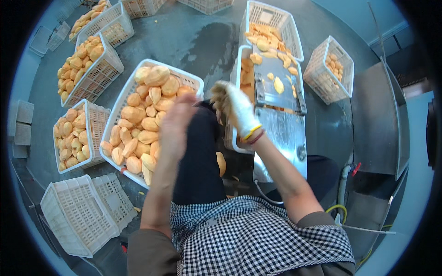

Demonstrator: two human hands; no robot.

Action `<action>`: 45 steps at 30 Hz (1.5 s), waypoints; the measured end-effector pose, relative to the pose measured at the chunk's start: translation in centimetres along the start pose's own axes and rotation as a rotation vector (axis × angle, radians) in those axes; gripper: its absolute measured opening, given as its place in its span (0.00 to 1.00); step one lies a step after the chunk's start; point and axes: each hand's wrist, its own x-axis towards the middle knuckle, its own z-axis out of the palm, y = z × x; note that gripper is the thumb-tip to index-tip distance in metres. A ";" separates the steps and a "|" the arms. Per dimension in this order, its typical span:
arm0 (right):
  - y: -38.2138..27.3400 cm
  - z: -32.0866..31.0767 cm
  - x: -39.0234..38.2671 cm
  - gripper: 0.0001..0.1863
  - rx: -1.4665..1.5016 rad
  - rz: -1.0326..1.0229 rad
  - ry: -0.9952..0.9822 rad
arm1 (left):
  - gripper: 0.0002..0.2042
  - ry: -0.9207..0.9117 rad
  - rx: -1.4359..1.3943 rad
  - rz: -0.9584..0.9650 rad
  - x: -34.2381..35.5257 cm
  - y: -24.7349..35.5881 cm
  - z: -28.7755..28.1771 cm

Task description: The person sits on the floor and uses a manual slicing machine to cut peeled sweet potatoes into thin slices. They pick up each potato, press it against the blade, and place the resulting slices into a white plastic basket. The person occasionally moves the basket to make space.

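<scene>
My left hand (179,115) is bare and smeared by motion, over the right side of a large white basket (199,85); its fingers cannot be made out. Peeled pale-orange tubers (133,115), seemingly sweet potatoes, fill this basket. In a soiled white knit glove with a yellow cuff, my right hand (235,106) hovers above my dark trouser leg. Its fingers curl downward, and whatever lies in them is hidden. Just right of it stands a metal bench (278,133) with a steel plate (274,73) on top, where several yellow pieces (279,85) lie.
Baskets of peeled tubers stand at left, a near one (94,129) and a farther one (103,73). White baskets (80,216) lie at lower left. Beyond the plate, a basket (294,34) holds slices; another basket (324,78) stands farther right. A tuber (221,164) sits beside my leg.
</scene>
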 end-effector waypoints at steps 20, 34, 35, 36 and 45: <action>-10.1 -22.1 -23.9 0.17 -0.347 -0.440 0.958 | 0.24 0.170 0.051 -0.978 -11.3 -13.1 -12.0; -16.9 -25.5 -40.3 0.16 -0.150 -0.914 1.181 | 0.18 0.004 1.112 0.378 -15.4 -4.8 4.8; -16.3 -27.9 -41.3 0.15 -0.200 -0.865 1.250 | 0.16 -0.057 1.050 0.355 -16.0 -6.0 5.8; -14.2 -31.8 -42.8 0.15 -0.146 -0.767 1.233 | 0.15 -0.155 0.980 0.294 -15.9 -7.6 6.8; 20.8 -40.5 -49.0 0.17 -0.608 0.857 0.960 | 0.16 0.206 0.410 -1.168 -12.5 -28.7 10.9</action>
